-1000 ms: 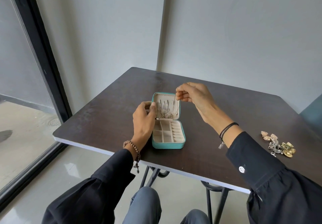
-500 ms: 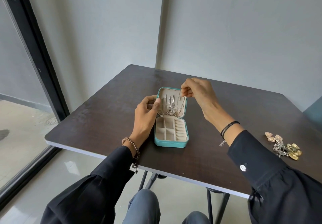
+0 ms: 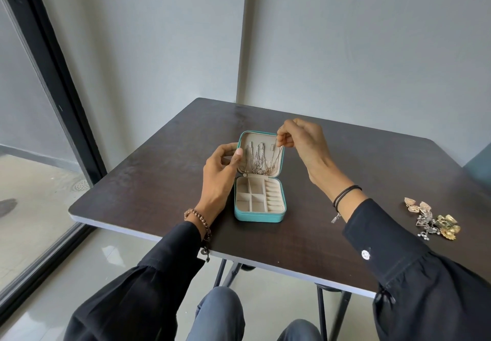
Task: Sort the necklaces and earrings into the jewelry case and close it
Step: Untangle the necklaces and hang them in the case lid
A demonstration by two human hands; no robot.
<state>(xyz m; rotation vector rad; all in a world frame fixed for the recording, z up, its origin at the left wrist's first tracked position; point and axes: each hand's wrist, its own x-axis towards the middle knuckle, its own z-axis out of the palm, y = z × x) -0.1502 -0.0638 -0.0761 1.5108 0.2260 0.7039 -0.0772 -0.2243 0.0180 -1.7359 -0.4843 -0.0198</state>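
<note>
Earrings (image 3: 433, 219) heaped on table (image 3: 159, 181), well right of open jewelry case (image 3: 259, 217)

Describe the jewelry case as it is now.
The jewelry case is teal outside, beige-lined, open on the dark table. Its lid stands upright with thin necklaces hanging inside; the base's divided compartments look empty. The left hand holds the lid's left edge; the right hand pinches one near the lid's top right.

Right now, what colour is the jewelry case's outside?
Teal jewelry case, beige lining inside; shows best in the head view.
</note>
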